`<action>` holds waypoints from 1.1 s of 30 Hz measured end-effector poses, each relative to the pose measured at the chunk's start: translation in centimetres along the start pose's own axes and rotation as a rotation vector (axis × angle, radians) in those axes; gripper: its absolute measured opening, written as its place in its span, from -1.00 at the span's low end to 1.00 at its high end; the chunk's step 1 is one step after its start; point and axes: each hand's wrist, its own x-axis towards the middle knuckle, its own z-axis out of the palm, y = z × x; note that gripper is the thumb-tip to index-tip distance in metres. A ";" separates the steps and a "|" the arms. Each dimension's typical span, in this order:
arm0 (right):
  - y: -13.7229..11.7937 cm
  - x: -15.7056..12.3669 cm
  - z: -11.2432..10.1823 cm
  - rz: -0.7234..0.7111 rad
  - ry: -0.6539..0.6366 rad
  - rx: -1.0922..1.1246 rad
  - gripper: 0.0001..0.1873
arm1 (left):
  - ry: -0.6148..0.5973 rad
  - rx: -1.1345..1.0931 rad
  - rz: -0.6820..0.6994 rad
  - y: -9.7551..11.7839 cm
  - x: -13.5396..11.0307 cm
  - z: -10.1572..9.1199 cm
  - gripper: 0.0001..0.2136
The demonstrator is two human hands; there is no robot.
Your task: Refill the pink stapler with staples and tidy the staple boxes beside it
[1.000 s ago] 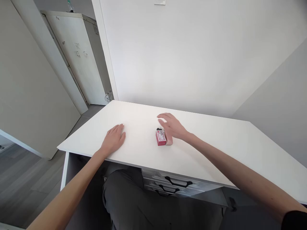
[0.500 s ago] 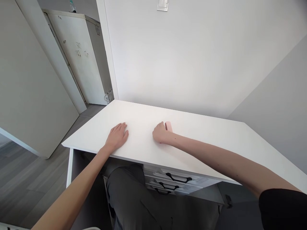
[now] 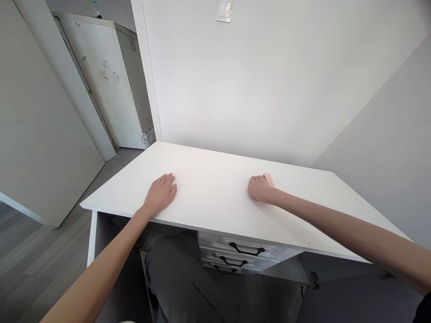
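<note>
My right hand [image 3: 258, 188] is closed around a small pink object [image 3: 268, 178] on the white table [image 3: 215, 202], right of centre; only a pink corner shows past the fingers. The red box that lay beside the pink object a second ago is out of sight, perhaps under the hand. On the left part of the table my left hand [image 3: 160, 194] lies flat, palm down, fingers stretched out, holding nothing.
Under the table's front edge is a clear plastic drawer unit [image 3: 240, 253] with black handles, above my grey-trousered knees. A white wall with a light switch [image 3: 223, 10] is behind the table. A white cabinet [image 3: 111, 85] stands at the back left.
My right hand came down on the pink object and red box, closed on them, then slid to the right across the table. My left hand stayed flat in place.
</note>
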 end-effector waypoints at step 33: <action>-0.2 1.4 2.7 -0.137 0.198 0.754 -0.25 | -0.065 0.123 -0.107 2.8 3.7 1.8 -0.33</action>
